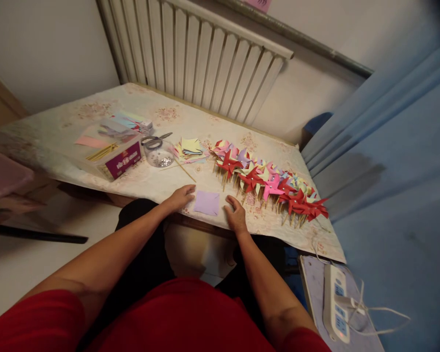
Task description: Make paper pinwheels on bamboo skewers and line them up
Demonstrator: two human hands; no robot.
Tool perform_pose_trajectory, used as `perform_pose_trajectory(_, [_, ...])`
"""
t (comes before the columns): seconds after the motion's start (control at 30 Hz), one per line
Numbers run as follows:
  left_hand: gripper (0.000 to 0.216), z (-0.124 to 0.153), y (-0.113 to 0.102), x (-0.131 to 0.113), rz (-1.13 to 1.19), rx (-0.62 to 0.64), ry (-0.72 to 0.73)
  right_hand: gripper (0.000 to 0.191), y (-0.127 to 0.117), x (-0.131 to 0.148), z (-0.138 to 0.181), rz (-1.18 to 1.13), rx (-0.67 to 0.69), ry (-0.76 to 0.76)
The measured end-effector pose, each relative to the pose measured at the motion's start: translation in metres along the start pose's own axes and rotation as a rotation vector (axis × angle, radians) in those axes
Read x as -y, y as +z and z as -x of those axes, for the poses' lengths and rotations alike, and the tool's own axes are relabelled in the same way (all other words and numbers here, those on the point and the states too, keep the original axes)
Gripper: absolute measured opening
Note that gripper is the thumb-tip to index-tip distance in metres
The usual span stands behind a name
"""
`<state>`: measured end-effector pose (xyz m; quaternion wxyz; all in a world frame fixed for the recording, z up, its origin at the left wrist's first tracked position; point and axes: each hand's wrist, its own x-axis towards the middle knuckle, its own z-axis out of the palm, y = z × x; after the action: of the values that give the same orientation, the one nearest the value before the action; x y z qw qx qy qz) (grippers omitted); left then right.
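Both hands are empty, fingers and thumbs apart, with a lilac paper square (pixel 207 202) between them. The left hand (pixel 181 198) lies at the sheet's left edge, so near that contact cannot be told; the right hand (pixel 236 214) is curved just beyond the right edge, apart from it. The square lies flat near the front edge of the cloth-covered table (pixel 132 105), with slits running in from its right-hand corners. The step in hand appears to be the laying-out of one cut sheet, its points unfolded. The next move would seem to call for a light fingertip pinch on one corner point, the other hand steadying the sheet, since thin paper creases and slides easily.

Beyond the square lie a loose thin stick (pixel 185 170) and a stack of coloured paper (pixel 191 146). Left of these stand a clear tub (pixel 160 157) of small shiny pieces, scissors (pixel 154 142) resting across its rim, and a box (pixel 123 161) of sticks. To the right, finished pinwheels (pixel 252 180) stand in close rows. A radiator (pixel 194 54) backs the table.
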<state>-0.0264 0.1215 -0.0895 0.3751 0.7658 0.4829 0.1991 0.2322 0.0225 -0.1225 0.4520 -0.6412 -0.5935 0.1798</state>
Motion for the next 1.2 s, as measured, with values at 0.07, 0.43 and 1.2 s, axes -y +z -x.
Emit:
perform_pose_trajectory(0.07, [0.05, 0.001, 0.005, -0.008, 0.02, -0.085, -0.111, 0.045, 0.004, -0.002, 0.0, -0.034, -0.048, 0.006])
perform_pose_trajectory(0.43, [0.044, -0.004, 0.029, -0.056, -0.317, -0.159, -0.317, 0.031, 0.007, 0.006, 0.0, -0.039, -0.115, -0.036])
perform_pose_trajectory(1.2, [0.043, -0.047, -0.02, -0.064, 1.343, 0.082, -0.089, 0.028, 0.009, 0.019, 0.004, 0.022, -0.107, -0.063])
